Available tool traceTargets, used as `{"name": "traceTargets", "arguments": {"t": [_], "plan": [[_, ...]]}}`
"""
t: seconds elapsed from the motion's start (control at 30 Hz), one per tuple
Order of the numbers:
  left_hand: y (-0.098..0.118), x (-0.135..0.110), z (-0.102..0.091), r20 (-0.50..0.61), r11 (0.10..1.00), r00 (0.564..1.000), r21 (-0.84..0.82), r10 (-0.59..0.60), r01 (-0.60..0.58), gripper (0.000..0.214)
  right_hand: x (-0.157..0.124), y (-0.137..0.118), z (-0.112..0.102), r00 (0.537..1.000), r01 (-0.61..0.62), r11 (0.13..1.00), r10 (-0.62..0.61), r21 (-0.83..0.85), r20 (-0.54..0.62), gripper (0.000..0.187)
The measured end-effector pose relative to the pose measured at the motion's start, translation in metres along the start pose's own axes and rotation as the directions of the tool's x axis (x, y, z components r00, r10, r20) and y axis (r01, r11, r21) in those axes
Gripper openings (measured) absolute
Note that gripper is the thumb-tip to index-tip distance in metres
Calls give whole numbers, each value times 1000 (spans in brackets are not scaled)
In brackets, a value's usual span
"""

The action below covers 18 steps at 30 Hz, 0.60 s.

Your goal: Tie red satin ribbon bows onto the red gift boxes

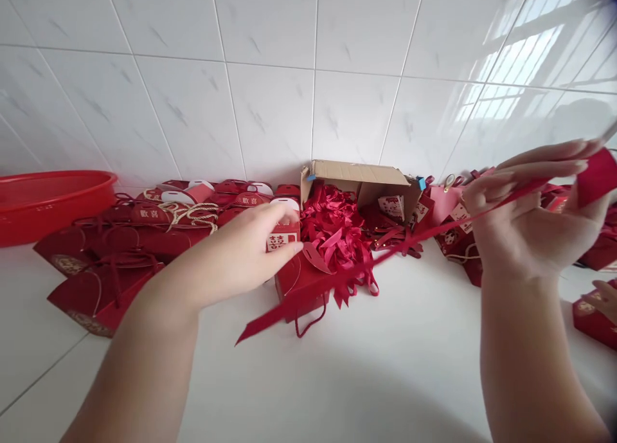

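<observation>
A long dark-red ribbon (pixel 400 247) stretches across the view, with its pointed end hanging free at the lower left. Raised at the right, my right hand (pixel 535 221) is closed on the ribbon's other end, which passes along the palm to the thumb. My left hand (pixel 253 250) is over a red gift box (pixel 301 282) with a double-happiness label and a cord handle. The thumb and fingers of that hand are apart, with nothing seen between them; whether it touches the box is unclear. Beside the box lies a heap of red ribbons (pixel 332 227).
An open cardboard box (pixel 359 171) stands against the tiled wall, partly filled with ribbons and tags. Several red gift boxes (pixel 110 289) crowd the left, near a red basin (pixel 53 202). More boxes and another person's hand (pixel 605 298) are at the right.
</observation>
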State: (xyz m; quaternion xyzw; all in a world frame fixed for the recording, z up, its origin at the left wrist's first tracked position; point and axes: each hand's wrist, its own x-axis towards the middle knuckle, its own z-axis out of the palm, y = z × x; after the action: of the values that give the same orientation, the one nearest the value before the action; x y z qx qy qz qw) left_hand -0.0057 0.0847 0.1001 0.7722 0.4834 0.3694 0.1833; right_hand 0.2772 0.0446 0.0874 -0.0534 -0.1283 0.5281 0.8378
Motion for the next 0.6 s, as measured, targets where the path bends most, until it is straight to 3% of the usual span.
{"name": "traceTargets", "arguments": {"t": [0.1, 0.17, 0.27, 0.37, 0.47, 0.6], "plan": [[-16, 10, 9, 276, 926, 951, 376, -140, 28, 37, 6, -13, 8, 998, 18, 996, -24, 92, 58, 32], [-24, 16, 14, 380, 913, 906, 407, -186, 17, 42, 14, -21, 10, 986, 72, 997, -75, 27, 148, 33], [-30, 24, 22, 449, 926, 877, 377, -171, -13, 42, 25, -25, 7, 972, 221, 943, -193, -250, 131, 24], [-30, 28, 30, 495, 914, 849, 404, -187, -34, 44, 30, -21, 2, 960, 273, 750, -257, -602, 115, 13], [-29, 29, 36, 546, 912, 816, 405, -191, -58, 49, 31, -12, -2, 965, 261, 549, -152, -794, 212, 7], [-29, 29, 43, 579, 918, 799, 385, -164, -91, 55, 30, 3, -8, 959, 187, 446, 110, -875, 261, 34]]}}
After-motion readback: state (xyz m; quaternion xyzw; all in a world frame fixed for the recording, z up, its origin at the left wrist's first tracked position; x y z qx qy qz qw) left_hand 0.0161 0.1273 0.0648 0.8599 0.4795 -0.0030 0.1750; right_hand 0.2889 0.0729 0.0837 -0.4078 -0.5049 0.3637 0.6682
